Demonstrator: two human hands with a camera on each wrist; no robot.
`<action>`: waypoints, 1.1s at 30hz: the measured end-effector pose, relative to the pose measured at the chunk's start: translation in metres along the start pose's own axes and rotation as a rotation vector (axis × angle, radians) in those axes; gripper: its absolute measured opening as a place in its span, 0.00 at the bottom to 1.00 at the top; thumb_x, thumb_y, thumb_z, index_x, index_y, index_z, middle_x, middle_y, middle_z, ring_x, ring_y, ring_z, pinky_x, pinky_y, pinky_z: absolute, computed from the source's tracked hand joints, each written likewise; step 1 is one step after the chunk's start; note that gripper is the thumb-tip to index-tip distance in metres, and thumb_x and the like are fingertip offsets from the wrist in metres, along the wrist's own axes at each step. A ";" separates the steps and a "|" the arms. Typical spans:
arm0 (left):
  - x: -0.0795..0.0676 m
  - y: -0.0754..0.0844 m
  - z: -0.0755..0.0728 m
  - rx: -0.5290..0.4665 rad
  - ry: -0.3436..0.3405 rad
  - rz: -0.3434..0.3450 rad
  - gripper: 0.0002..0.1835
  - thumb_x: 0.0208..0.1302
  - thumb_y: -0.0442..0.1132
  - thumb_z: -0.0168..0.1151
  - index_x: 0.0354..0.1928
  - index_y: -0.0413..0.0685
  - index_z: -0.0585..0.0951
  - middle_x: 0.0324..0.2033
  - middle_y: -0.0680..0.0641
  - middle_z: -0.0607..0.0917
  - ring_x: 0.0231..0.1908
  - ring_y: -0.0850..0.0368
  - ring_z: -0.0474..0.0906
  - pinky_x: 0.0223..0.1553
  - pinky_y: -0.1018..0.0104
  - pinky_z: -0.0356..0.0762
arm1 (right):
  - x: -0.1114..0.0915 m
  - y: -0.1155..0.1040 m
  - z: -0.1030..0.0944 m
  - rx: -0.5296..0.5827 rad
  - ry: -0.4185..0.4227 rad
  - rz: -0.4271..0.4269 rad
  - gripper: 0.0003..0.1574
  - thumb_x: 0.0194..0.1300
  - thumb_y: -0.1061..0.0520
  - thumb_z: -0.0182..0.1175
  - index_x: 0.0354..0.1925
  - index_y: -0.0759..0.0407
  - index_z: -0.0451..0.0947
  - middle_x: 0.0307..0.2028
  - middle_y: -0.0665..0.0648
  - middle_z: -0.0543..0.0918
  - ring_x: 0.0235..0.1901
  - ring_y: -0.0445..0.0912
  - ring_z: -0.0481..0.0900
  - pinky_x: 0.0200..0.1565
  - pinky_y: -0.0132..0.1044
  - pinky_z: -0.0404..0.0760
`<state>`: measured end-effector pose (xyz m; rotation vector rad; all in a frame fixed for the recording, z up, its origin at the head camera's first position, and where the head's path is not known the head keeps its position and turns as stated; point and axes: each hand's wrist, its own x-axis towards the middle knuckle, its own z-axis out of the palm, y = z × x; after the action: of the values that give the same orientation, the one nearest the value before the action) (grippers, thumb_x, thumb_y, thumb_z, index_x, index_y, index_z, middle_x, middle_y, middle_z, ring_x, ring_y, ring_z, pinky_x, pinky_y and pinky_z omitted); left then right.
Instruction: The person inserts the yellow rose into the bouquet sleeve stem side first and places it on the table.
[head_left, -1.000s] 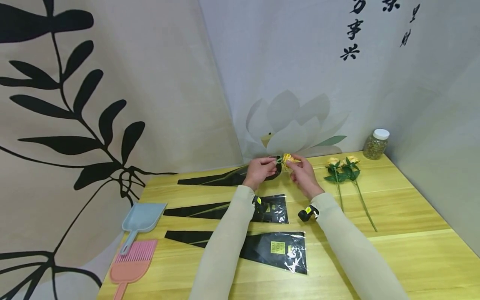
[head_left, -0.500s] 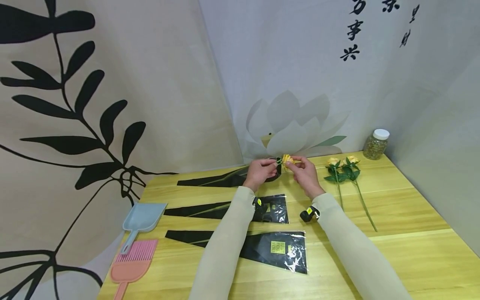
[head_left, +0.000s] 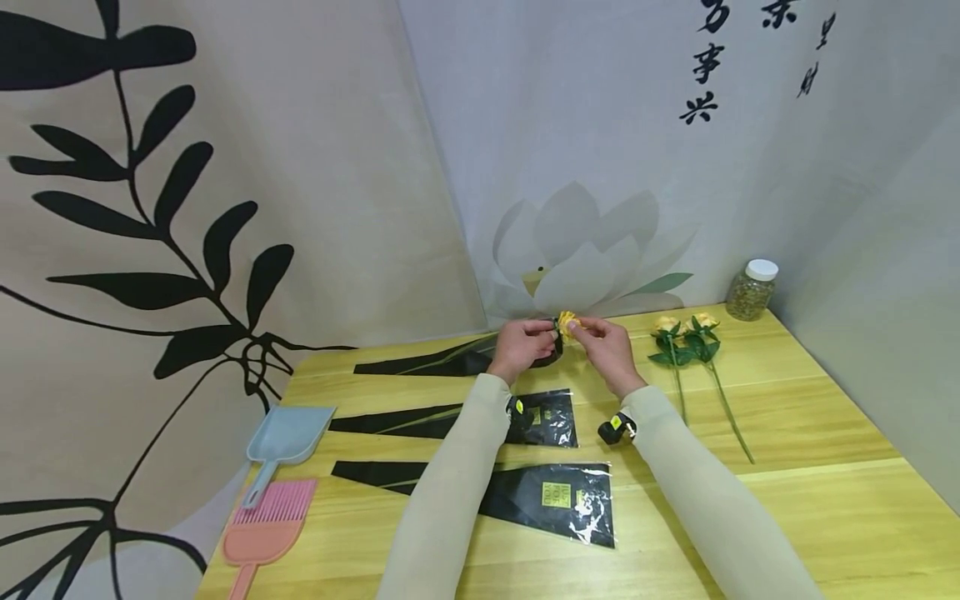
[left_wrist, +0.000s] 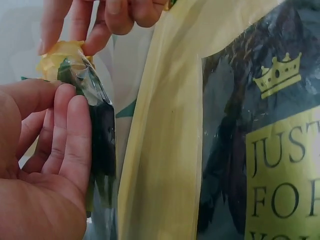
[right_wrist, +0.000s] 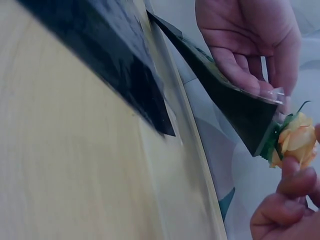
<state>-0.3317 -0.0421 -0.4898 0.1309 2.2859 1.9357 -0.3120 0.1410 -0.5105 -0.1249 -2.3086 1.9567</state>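
Note:
At the back of the table, my left hand pinches the open end of a black flower sleeve, thumb and fingers at its clear rim. The right hand holds a yellow rose by its bloom. In the right wrist view the rose's bloom stands just outside the sleeve's mouth, with green leaves right at the rim. Through the clear side of the sleeve, the left wrist view shows green stem parts inside. Two more yellow roses lie to the right of my right hand.
Two flat black sleeves, a middle one and a front one, lie under and beside my left forearm. A blue dustpan and a pink brush-like piece lie at the left edge. A white-lidded jar stands back right.
The rose and my right fingers have shifted a little left, bringing the bloom closer to the sleeve's mouth. My left hand keeps its hold on the sleeve.

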 end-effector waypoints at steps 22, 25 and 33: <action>0.002 0.000 0.000 -0.024 0.000 0.021 0.13 0.72 0.38 0.71 0.56 0.46 0.90 0.43 0.44 0.92 0.35 0.58 0.90 0.42 0.64 0.91 | 0.000 0.008 0.003 -0.063 0.008 -0.049 0.22 0.70 0.46 0.71 0.55 0.58 0.87 0.42 0.54 0.84 0.39 0.44 0.78 0.32 0.31 0.77; 0.003 0.000 0.001 -0.028 -0.003 0.019 0.13 0.72 0.38 0.71 0.55 0.46 0.90 0.43 0.44 0.92 0.36 0.56 0.91 0.42 0.64 0.91 | 0.000 0.008 0.003 -0.075 0.007 -0.052 0.22 0.69 0.45 0.71 0.54 0.56 0.88 0.43 0.56 0.85 0.41 0.45 0.78 0.33 0.32 0.78; 0.002 0.001 0.001 -0.028 -0.008 0.009 0.13 0.72 0.39 0.70 0.55 0.47 0.90 0.42 0.45 0.92 0.41 0.52 0.92 0.42 0.64 0.91 | 0.000 0.008 0.005 -0.080 -0.016 -0.040 0.23 0.69 0.44 0.71 0.54 0.57 0.88 0.49 0.58 0.85 0.44 0.48 0.80 0.37 0.35 0.81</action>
<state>-0.3338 -0.0402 -0.4896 0.1455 2.2563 1.9665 -0.3133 0.1370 -0.5193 -0.0696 -2.3813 1.8542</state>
